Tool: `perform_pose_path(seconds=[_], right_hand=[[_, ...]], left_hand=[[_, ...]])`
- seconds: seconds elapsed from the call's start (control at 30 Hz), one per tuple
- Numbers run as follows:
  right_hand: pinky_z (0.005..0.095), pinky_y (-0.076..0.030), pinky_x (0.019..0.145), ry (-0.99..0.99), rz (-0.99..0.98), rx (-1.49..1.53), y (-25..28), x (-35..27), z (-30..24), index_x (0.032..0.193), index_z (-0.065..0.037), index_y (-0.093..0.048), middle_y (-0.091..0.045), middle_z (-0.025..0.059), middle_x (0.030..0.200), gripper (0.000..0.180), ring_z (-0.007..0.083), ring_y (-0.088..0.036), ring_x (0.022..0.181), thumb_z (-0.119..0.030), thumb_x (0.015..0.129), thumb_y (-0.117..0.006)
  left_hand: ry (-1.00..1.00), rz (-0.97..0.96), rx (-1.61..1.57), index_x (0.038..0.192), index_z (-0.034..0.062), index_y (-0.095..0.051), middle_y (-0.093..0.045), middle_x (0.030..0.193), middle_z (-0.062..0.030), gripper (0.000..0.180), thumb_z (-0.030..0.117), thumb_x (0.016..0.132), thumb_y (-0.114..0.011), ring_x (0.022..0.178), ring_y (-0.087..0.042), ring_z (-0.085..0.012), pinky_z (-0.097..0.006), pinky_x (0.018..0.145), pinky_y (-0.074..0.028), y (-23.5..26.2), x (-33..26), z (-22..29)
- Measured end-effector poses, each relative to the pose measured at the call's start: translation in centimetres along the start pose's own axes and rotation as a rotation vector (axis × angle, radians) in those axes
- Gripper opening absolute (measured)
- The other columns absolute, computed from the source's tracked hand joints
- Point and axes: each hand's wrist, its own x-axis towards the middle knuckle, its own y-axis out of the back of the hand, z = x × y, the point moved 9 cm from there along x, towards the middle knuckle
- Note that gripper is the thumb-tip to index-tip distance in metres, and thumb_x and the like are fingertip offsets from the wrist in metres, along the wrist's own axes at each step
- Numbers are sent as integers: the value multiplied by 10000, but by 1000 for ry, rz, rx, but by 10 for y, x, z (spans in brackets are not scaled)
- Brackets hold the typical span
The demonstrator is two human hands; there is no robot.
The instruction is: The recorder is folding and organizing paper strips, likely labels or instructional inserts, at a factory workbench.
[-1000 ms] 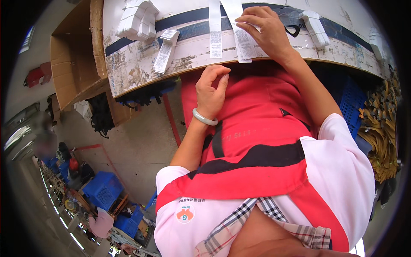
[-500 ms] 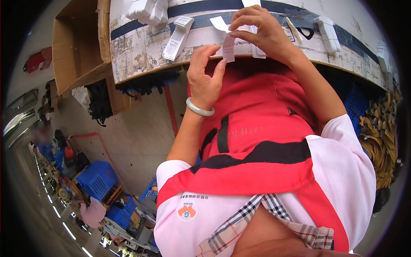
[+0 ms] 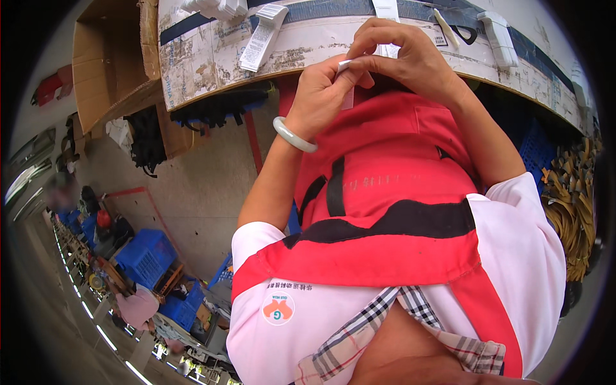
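Note:
My left hand (image 3: 327,90) and my right hand (image 3: 410,58) meet above my red apron (image 3: 385,186), just below the worn white table edge (image 3: 212,70). Both pinch a small white label strip (image 3: 346,64) between thumb and fingers. A pale bangle (image 3: 294,135) circles my left wrist. More white label strips (image 3: 262,37) lie on the table top beside a dark blue band (image 3: 192,29). A longer white strip (image 3: 387,9) lies on the table just beyond my right hand.
A brown cardboard box (image 3: 109,64) stands to the left of the table. Black straps (image 3: 147,138) hang under it. Blue crates (image 3: 146,256) sit on the floor at lower left, a bundle of tan straps (image 3: 571,212) at the right.
My left hand rose from my apron to meet my right hand. The right hand left the table with a label strip, and both hands now hold it.

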Motion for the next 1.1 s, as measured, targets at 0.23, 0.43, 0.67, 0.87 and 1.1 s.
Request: perform_pose_path(seconds=[0.23, 0.43, 0.67, 0.87, 1.1], right_hand=[[259, -477, 765, -17, 3, 70, 2, -2, 3, 881, -13, -670, -596, 31, 868, 90, 128, -577, 813, -80, 848, -720], [272, -471, 775, -145, -79, 116, -6, -13, 17, 860, -24, -656, -594, 33, 854, 103, 133, -571, 813, -94, 843, -730], [330, -491, 821, -76, 336, -592, 87, -12, 59, 1004, -52, -686, -651, 73, 954, 140, 240, -620, 910, -142, 939, -601], [381, -491, 852, -79, 413, -881, 104, 0, 88, 966, -70, -684, -657, 75, 982, 114, 290, -609, 957, -100, 892, -602], [404, -477, 877, -47, 487, -823, 102, -17, 92, 901, -105, -701, -649, 65, 947, 102, 282, -592, 961, -109, 860, -608]], left_hand=[[-4, -6, -47, 1013, -33, -665, -694, 881, -56, 285, 213, 1021, -522, 837, -618, -112, -249, 816, -487, -6, 1, -3], [-10, -21, 22, 1002, -35, -662, -664, 831, -32, 257, 166, 1021, -503, 718, -574, -82, -227, 716, -497, -15, -6, -12], [150, 138, -97, 1117, -26, -648, -576, 772, 0, 290, 217, 1018, -524, 684, -571, -68, -225, 604, -528, 21, 36, -26], [-41, 271, 833, 949, 2, -688, -687, 850, -215, 267, 195, 944, -502, 767, -672, -374, -440, 736, -543, 29, 125, 15], [-57, 234, 1010, 961, 20, -687, -659, 947, -265, 253, 123, 879, -471, 927, -623, -448, -499, 857, -491, -1, 149, 23]])
